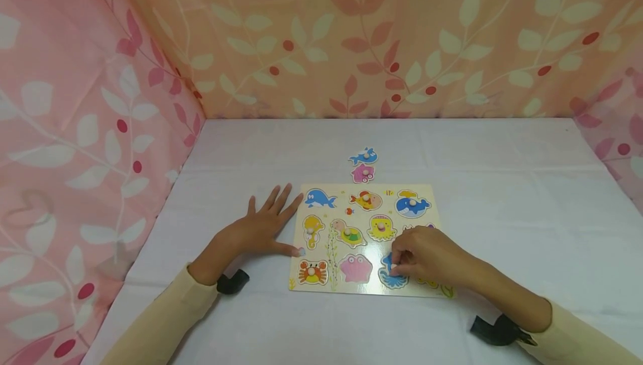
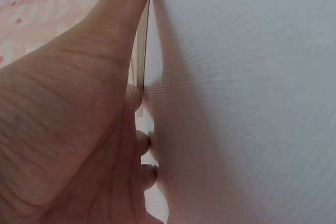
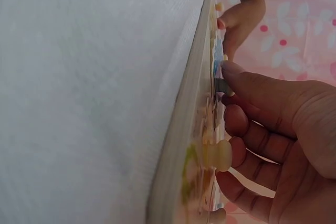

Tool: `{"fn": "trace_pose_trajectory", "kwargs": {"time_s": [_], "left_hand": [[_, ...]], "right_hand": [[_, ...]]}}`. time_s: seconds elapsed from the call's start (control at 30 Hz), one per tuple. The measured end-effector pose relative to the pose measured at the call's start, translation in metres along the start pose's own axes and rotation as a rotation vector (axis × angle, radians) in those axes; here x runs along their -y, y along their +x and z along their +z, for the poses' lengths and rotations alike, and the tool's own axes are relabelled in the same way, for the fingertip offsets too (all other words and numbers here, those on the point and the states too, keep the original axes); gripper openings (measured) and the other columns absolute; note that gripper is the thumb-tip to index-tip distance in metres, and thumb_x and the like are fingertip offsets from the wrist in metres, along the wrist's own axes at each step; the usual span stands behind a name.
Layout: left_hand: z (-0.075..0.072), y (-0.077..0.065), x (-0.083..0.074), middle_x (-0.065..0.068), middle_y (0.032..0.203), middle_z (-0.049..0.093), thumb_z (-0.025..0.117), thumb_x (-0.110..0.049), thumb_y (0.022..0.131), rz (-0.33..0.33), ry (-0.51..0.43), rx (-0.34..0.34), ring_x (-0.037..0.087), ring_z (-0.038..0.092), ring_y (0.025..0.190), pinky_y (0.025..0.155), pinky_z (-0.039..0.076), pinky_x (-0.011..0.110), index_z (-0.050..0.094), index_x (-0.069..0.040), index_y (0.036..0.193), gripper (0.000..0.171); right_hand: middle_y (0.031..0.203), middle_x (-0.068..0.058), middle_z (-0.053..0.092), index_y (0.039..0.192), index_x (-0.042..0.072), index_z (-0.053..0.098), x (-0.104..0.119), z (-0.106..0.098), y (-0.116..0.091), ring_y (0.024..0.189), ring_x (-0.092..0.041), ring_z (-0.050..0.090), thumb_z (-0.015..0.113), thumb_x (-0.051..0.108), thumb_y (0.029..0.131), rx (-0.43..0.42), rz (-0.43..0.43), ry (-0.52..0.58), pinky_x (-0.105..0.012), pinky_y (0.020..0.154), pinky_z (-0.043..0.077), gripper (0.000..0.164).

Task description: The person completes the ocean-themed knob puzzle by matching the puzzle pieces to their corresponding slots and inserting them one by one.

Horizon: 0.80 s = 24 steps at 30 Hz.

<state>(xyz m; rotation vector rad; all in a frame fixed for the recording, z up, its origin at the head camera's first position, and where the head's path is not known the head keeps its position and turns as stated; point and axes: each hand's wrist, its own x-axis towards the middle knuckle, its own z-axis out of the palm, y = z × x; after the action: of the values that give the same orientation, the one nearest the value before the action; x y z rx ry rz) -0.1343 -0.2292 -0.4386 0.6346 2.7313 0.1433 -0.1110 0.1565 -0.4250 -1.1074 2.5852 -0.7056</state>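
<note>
A wooden peg puzzle board (image 1: pixel 324 292) with sea animal pictures lies on the white table. My right hand (image 1: pixel 434 256) is over its lower right part, pinching the knob of a blue puzzle piece (image 1: pixel 393 281) between thumb and index finger. That knob (image 3: pixel 224 86) also shows in the right wrist view. Whether the piece sits fully in its recess, I cannot tell. My left hand (image 1: pixel 258 228) rests with fingers spread at the board's left edge, the thumb touching the board. In the left wrist view the same hand (image 2: pixel 73 114) lies along the board's edge.
Beyond the board lie a blue whale-like piece (image 1: pixel 364 156) and a pink piece (image 1: pixel 363 173), both with knobs. On the board, a blue dolphin picture (image 1: pixel 320 198) and a pink picture (image 1: pixel 356 268) have no knobs. Leaf-patterned curtains (image 1: pixel 311 41) border the table.
</note>
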Motion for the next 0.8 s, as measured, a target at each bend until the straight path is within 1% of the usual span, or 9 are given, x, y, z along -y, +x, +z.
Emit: {"fn": "trace_pose_trajectory", "kwargs": {"time_s": [0.23,0.47,0.63,0.8], "left_hand": [[-0.0018,0.0003,-0.0014,0.010,0.170,-0.014,0.063,-0.086,0.072,-0.002,0.002,0.009,0.038,-0.012,0.155,0.109,0.002,0.080,0.000,-0.026,0.165,0.127],[-0.0042,0.0018,-0.0013,0.010,0.170,-0.015,0.063,-0.086,0.072,0.000,0.001,0.012,0.038,-0.013,0.155,0.109,0.001,0.080,0.000,-0.026,0.165,0.127],[-0.0024,0.0021,0.0000,0.010,0.169,-0.015,0.063,-0.087,0.071,0.004,0.002,0.007,0.038,-0.013,0.154,0.108,0.000,0.081,0.000,-0.026,0.165,0.128],[0.0005,0.0003,0.0003,0.010,0.170,-0.014,0.064,-0.087,0.070,0.005,-0.001,-0.001,0.038,-0.012,0.155,0.108,0.000,0.081,0.001,-0.026,0.165,0.129]], "right_hand": [[0.068,0.026,0.055,0.078,0.030,0.072,0.0008,-0.0008,0.0005,0.068,-0.002,0.050,0.088,0.036,0.079,0.002,-0.003,-0.026,-0.025,0.067,0.042,0.017],[0.071,0.027,0.058,0.078,0.030,0.072,-0.0003,-0.0018,0.0006,0.070,-0.001,0.050,0.088,0.035,0.079,-0.010,-0.008,-0.033,-0.026,0.070,0.042,0.017],[0.072,0.028,0.058,0.078,0.031,0.071,-0.0008,-0.0015,-0.0001,0.071,-0.001,0.050,0.088,0.034,0.079,-0.012,-0.010,-0.019,-0.028,0.072,0.041,0.017],[0.072,0.028,0.059,0.077,0.031,0.071,-0.0007,0.0013,-0.0004,0.072,-0.002,0.050,0.088,0.034,0.079,-0.011,0.007,-0.001,-0.028,0.073,0.041,0.017]]}}
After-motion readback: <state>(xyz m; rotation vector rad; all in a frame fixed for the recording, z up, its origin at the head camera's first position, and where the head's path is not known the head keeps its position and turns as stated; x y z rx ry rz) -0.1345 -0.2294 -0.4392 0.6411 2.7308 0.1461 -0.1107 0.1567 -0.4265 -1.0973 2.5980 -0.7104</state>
